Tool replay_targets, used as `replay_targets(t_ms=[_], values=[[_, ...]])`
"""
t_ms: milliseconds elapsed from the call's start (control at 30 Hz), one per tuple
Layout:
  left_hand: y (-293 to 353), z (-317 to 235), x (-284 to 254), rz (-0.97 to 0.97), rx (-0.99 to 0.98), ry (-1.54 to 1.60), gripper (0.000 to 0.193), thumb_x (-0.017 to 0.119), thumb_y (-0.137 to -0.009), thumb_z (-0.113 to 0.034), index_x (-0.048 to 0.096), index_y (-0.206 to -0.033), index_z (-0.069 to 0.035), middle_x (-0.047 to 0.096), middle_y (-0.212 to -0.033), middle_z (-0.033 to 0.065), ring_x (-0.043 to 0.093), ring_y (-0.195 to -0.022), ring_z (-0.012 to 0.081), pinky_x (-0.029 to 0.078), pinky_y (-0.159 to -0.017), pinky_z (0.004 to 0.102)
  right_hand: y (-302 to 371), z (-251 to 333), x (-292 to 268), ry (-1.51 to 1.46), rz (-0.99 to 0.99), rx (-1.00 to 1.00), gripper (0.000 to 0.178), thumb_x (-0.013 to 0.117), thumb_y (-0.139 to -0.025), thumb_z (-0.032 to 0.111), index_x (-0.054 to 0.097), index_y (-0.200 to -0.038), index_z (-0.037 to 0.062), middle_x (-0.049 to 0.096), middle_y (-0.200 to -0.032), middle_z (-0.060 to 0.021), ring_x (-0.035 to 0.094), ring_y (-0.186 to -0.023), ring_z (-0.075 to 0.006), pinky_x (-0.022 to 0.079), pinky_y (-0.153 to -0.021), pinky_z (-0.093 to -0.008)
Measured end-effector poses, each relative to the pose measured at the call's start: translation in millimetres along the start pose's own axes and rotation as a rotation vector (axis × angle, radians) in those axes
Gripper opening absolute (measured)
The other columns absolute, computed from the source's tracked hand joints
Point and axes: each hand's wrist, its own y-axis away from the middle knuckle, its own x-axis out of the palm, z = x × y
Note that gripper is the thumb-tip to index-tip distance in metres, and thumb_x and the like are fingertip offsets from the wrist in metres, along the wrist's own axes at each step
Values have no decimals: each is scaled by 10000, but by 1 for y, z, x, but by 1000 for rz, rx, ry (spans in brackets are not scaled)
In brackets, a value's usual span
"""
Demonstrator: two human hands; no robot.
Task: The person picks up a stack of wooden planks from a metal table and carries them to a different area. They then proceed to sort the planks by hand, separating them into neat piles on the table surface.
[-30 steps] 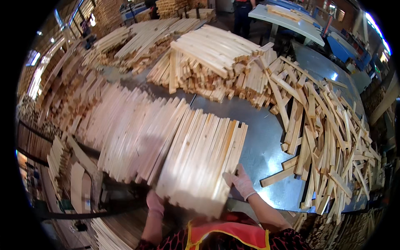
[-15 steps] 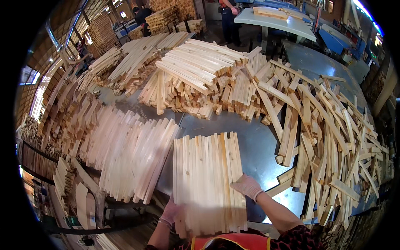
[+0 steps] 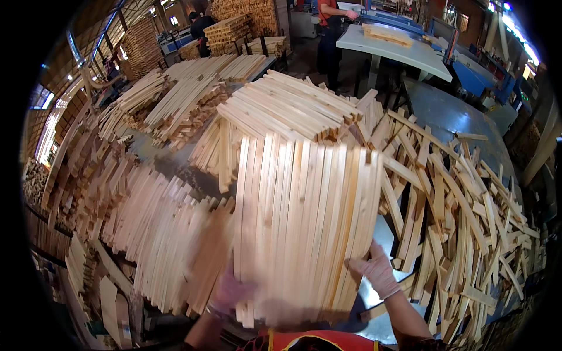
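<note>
Many pale wood strips lie side by side in one wide bundle [image 3: 304, 228], raised in front of me and tilted, its far ends standing up against the view of the pile behind. My left hand [image 3: 231, 291], in a pinkish glove and smeared by motion, presses on the bundle's left edge near its lower end. On the right edge my gloved right hand [image 3: 377, 272] is closed round the outer strip, its thumb on the face. To the left lies a neat row of wood strips [image 3: 161, 234], close to my left hand.
Beyond the bundle rises a tall stack of strips [image 3: 293, 102]. A loose tangle of strips [image 3: 462, 216] covers the right side of the metal table [image 3: 448, 105]. More stacks [image 3: 181, 88] stand at the far left. A co-worker [image 3: 331, 41] stands by a pale table [image 3: 392, 50].
The bundle has come up off the metal table and nearer to me, its far ends raised. Both hands have moved with it, still at its two sides.
</note>
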Motion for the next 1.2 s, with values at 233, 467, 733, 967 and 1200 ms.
replay_targets(t_ms=[233,467,733,967,1200], values=[[-313,-235,-71,386,343,-74,755,812,-882,-176,453,-1526,-14,650,-1368,138,651,-1229,277,602,-959,377,-204,181,25,-223,-49,-309,664,810,-857,214,516,-1408,-13,697,-1205,-145,663,-1091,-202,549,-942,-353],[-545,-366,-53,-72,306,-1526,837,526,-983,-660,591,-1408,58,637,-1393,255,593,-1326,361,458,-1118,413,-372,209,52,163,-92,-50,514,751,-897,270,585,-1283,-25,721,-1069,-120,677,-949,-194,547,-833,-306],[-558,-326,-44,-391,708,-1592,773,640,-959,-535,512,-1489,14,498,-1550,237,450,-1460,370,345,-1224,406,-351,106,-3,-313,-471,-148,518,732,-934,310,637,-1357,27,713,-1131,-55,660,-900,-139,565,-777,-322],[-407,-284,49,36,1222,-1331,707,839,-821,-237,576,-1434,-3,566,-1488,196,512,-1406,349,376,-1213,416,-399,138,9,-295,-449,274,394,789,-882,337,673,-1137,59,677,-988,-41,649,-813,-192,563,-730,-348],[-363,-214,164,95,1196,-1660,758,681,-922,-526,503,-1533,-116,521,-1549,128,410,-1481,357,266,-1227,518,-404,105,1,-604,-443,141,317,824,-828,238,678,-1080,113,660,-874,-27,623,-772,-181,512,-651,-350]])
